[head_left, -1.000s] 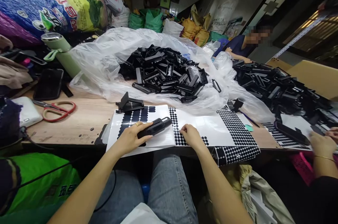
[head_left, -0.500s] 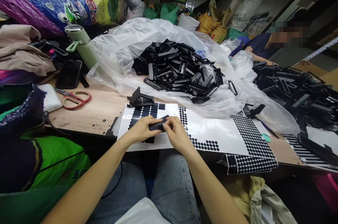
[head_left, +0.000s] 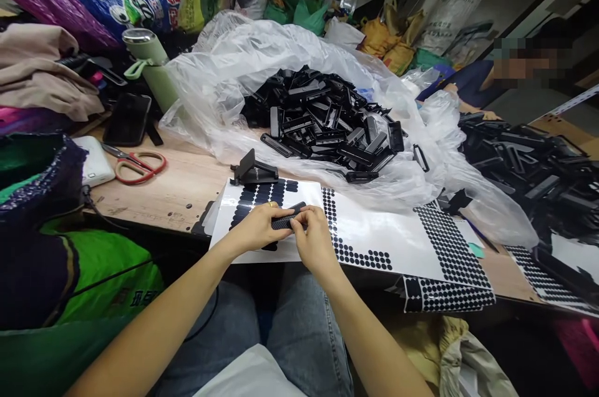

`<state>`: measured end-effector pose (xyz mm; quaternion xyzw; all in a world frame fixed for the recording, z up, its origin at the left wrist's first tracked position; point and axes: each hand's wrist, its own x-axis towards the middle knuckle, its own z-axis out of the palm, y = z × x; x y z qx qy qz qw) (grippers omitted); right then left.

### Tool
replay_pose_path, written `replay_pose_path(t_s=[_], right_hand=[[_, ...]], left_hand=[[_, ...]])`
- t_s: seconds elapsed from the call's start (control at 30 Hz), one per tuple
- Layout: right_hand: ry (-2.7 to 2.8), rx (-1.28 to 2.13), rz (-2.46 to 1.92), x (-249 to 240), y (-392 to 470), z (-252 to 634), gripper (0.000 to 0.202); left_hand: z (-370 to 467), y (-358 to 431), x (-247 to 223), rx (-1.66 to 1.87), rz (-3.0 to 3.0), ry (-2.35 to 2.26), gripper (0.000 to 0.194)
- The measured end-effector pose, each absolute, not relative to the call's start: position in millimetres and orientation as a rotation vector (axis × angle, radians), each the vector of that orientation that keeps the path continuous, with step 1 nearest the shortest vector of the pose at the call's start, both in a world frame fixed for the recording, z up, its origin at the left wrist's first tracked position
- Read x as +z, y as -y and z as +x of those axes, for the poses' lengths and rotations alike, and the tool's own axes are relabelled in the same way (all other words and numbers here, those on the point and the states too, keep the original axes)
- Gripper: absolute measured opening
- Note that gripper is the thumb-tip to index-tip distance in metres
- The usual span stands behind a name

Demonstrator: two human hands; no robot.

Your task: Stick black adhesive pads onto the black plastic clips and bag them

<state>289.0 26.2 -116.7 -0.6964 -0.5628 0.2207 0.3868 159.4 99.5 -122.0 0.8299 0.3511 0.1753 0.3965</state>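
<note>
From the head camera, your left hand is closed around a small black plastic part, holding it by its left end just above the near edge of the tabletop. Your right hand meets it from the other side, fingertips pinched on the part's right end, so both hands grip the same piece between them. The part hovers over a white sticker sheet that carries rows of black dots and rounded black pads; your left hand covers part of the pad block.

Just beyond the sheet, a folded black stand sits upright on the tabletop. Behind it, a clear plastic bag lies spread open with a heap of black parts on it. To the left lie red-handled scissors, a dark phone and a green bottle tilted on its side. A second pile of black parts fills the right side, near another person seated at the far end.
</note>
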Motion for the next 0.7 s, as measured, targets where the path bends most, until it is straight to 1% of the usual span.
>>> replay_pose_path(t_s=[0.07, 0.13, 0.2, 0.27, 0.37, 0.57, 0.7], right_hand=[[1.412, 0.464, -1.77, -121.8, -28.4, 298.8, 0.004], [1.31, 0.372, -1.907, -129.1, -34.4, 320.0, 0.011], [1.17, 0.311, -2.135, -139.1, -43.8, 348.2, 0.019], [1.118, 0.323, -2.236, -150.6, -54.7, 375.4, 0.022], [1.115, 0.38, -2.287, -164.4, -68.9, 399.7, 0.02], [1.287, 0.436, -2.179, -159.9, -91.3, 384.0, 0.022], [1.446, 0.579, -2.115, -152.1, -121.4, 352.5, 0.014]], left_hand=[[158.7, -99.7, -123.0, 0.445, 2.092, -0.897, 0.046], [157.5, -100.3, -123.3, 0.426, 2.09, -0.916, 0.048], [155.8, -101.0, -122.6, 0.387, 2.098, -0.919, 0.051], [154.1, -101.7, -121.2, 0.361, 2.108, -0.918, 0.052], [152.2, -102.2, -119.7, 0.366, 2.13, -0.91, 0.052], [148.6, -102.7, -120.4, 0.383, 2.174, -0.934, 0.05], [140.0, -101.5, -119.0, 0.373, 2.167, -0.932, 0.048]])
